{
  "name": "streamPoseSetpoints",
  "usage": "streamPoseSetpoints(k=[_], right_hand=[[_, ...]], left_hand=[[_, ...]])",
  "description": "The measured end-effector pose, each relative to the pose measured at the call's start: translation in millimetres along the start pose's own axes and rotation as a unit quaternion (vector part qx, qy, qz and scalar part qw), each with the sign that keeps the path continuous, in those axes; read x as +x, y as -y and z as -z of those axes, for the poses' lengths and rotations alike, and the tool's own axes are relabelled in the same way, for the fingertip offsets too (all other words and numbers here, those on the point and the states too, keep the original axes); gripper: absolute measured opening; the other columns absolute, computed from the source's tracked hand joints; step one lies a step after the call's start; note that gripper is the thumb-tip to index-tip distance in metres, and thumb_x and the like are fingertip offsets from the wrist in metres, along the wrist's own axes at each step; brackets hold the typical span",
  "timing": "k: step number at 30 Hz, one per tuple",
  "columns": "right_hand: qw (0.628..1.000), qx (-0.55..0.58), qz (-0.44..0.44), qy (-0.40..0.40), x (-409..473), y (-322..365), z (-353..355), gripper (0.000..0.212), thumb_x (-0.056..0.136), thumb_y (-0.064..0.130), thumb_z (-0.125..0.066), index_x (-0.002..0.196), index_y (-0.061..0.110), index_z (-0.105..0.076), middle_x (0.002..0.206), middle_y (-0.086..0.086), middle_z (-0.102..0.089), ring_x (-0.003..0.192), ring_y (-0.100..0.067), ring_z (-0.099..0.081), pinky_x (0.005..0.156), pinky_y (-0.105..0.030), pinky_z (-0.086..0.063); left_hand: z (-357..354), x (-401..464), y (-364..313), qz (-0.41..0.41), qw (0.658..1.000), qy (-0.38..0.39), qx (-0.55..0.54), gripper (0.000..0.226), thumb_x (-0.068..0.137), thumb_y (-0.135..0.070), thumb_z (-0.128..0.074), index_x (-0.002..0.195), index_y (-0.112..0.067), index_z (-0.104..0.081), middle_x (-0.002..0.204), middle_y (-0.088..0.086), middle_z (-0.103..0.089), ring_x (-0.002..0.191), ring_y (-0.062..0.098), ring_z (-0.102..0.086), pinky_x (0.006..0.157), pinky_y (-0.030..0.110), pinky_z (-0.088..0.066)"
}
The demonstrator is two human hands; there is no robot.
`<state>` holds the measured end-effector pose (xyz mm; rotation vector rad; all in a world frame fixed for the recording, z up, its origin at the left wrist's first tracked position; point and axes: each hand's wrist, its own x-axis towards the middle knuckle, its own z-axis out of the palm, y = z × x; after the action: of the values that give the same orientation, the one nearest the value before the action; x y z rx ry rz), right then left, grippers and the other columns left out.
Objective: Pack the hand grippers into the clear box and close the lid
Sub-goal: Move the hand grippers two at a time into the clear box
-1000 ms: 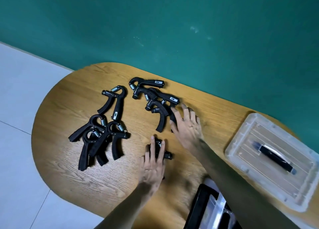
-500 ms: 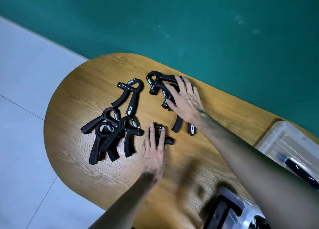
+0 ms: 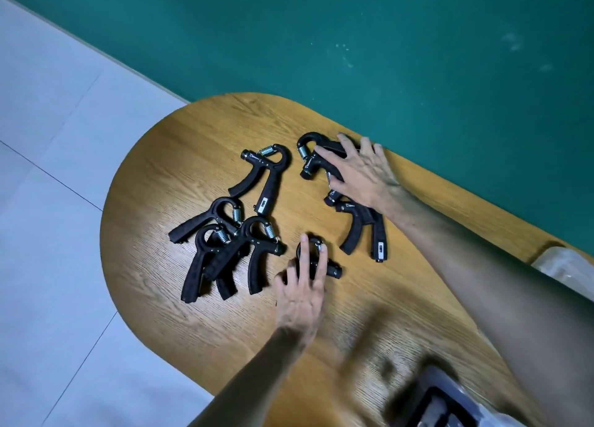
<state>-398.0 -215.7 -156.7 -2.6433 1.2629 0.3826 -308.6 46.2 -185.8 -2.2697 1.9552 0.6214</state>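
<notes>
Several black hand grippers with steel springs lie on the wooden table (image 3: 180, 176). My left hand (image 3: 300, 293) lies flat on one hand gripper (image 3: 334, 269) near the middle, fingers straight and apart. My right hand (image 3: 361, 172) is spread over the farthest hand gripper (image 3: 307, 156) by the wall, fingers extended, not clenched. Another hand gripper (image 3: 355, 233) lies just under my right wrist. One hand gripper (image 3: 265, 176) lies alone, and three overlapping hand grippers (image 3: 221, 249) sit at the left. The clear box (image 3: 443, 397) shows blurred at the bottom edge.
A corner of the clear lid (image 3: 564, 264) shows at the right edge, behind my right forearm. The green wall (image 3: 385, 57) runs along the table's far side. The table's rounded end drops off to a pale tiled floor (image 3: 48, 201) on the left.
My right hand has reached farther across the table onto the hand gripper nearest the wall. My left hand has stayed on the same gripper. The view has swung left, so box and lid are mostly out of frame.
</notes>
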Motion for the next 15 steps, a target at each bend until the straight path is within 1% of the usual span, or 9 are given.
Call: streamPoseSetpoints(k=[2, 4, 6, 8, 9, 12, 13, 14, 15], right_hand=[[1.0, -0.003, 0.0, 0.0, -0.7, 2.7, 1.6, 0.071, 0.096, 0.042, -0.051, 0.156, 0.041, -0.014, 0.162, -0.015, -0.021, 0.12, -0.038, -0.042, 0.1, -0.054, -0.037], [1.0, -0.017, -0.001, -0.018, -5.1, 5.5, 3.1, 0.07, 0.095, 0.04, -0.052, 0.156, 0.038, -0.017, 0.16, -0.016, -0.026, 0.115, -0.038, -0.043, 0.097, -0.053, -0.039], [0.999, -0.029, -0.015, -0.04, -13.6, 8.6, 5.9, 0.071, 0.094, 0.04, -0.053, 0.156, 0.037, -0.019, 0.159, -0.015, -0.03, 0.109, -0.036, -0.044, 0.093, -0.052, -0.041], [0.998, -0.029, -0.035, -0.046, -25.4, 11.5, 9.5, 0.072, 0.094, 0.042, -0.053, 0.156, 0.036, -0.018, 0.158, -0.014, -0.032, 0.104, -0.035, -0.045, 0.091, -0.052, -0.044], [0.998, -0.029, -0.044, -0.046, -33.2, 12.8, 11.2, 0.073, 0.094, 0.044, -0.053, 0.157, 0.035, -0.017, 0.157, -0.015, -0.034, 0.102, -0.036, -0.047, 0.089, -0.052, -0.046], [0.996, -0.037, -0.071, -0.046, -58.6, 14.0, 17.7, 0.075, 0.093, 0.049, -0.055, 0.157, 0.034, -0.019, 0.152, -0.016, -0.041, 0.1, -0.04, -0.054, 0.083, -0.052, -0.053], [0.995, -0.039, -0.083, -0.048, -68.2, 14.4, 20.7, 0.076, 0.092, 0.049, -0.057, 0.157, 0.033, -0.02, 0.15, -0.017, -0.043, 0.1, -0.042, -0.055, 0.081, -0.052, -0.053], [0.993, -0.038, -0.095, -0.052, -78.1, 15.9, 24.1, 0.076, 0.091, 0.049, -0.059, 0.156, 0.033, -0.023, 0.148, -0.017, -0.046, 0.098, -0.042, -0.056, 0.08, -0.053, -0.054], [0.992, -0.034, -0.11, -0.056, -88.8, 18.2, 27.5, 0.077, 0.09, 0.048, -0.061, 0.156, 0.033, -0.025, 0.146, -0.017, -0.048, 0.096, -0.042, -0.056, 0.079, -0.053, -0.053]], left_hand=[[0.2, -0.9, 1.1, -0.01, 1.0, 0.011, 0.002, 0.113, 0.082, -0.006, -0.074, 0.164, -0.017, 0.002, 0.169, 0.022, 0.007, 0.083, 0.018, -0.052, 0.071, 0.04, -0.051], [0.3, -2.4, 2.5, -0.013, 1.0, 0.011, -0.003, 0.109, 0.085, -0.002, -0.068, 0.163, -0.017, 0.007, 0.168, 0.021, 0.015, 0.087, 0.019, -0.052, 0.077, 0.042, -0.052], [3.2, -4.2, 3.1, -0.006, 1.0, 0.016, -0.004, 0.113, 0.082, -0.002, -0.071, 0.163, -0.014, 0.006, 0.168, 0.023, 0.012, 0.087, 0.019, -0.052, 0.078, 0.042, -0.054], [7.0, -6.6, 3.5, -0.002, 1.0, 0.009, 0.0, 0.115, 0.078, -0.004, -0.075, 0.163, -0.01, 0.002, 0.168, 0.026, 0.004, 0.085, 0.019, -0.053, 0.076, 0.04, -0.054], [10.2, -8.9, 2.7, -0.005, 1.0, 0.006, -0.002, 0.114, 0.079, -0.004, -0.074, 0.163, -0.009, 0.003, 0.168, 0.025, 0.004, 0.086, 0.02, -0.053, 0.078, 0.041, -0.054], [18.8, -11.8, 1.5, -0.008, 1.0, 0.007, -0.023, 0.109, 0.091, -0.002, -0.06, 0.158, -0.017, 0.024, 0.165, 0.018, 0.027, 0.099, 0.023, -0.051, 0.094, 0.048, -0.05], [23.3, -11.3, 0.5, -0.004, 0.999, -0.005, -0.033, 0.11, 0.09, -0.003, -0.061, 0.158, -0.017, 0.025, 0.165, 0.019, 0.026, 0.1, 0.024, -0.052, 0.093, 0.048, -0.05], [29.5, -11.7, -1.1, -0.006, 0.999, -0.011, -0.029, 0.113, 0.088, -0.005, -0.065, 0.159, -0.016, 0.023, 0.166, 0.02, 0.021, 0.101, 0.025, -0.054, 0.092, 0.048, -0.051], [37.0, -12.6, -3.3, -0.011, 0.999, -0.015, -0.026, 0.114, 0.088, -0.006, -0.065, 0.158, -0.016, 0.024, 0.166, 0.021, 0.02, 0.106, 0.028, -0.056, 0.095, 0.051, -0.051]])
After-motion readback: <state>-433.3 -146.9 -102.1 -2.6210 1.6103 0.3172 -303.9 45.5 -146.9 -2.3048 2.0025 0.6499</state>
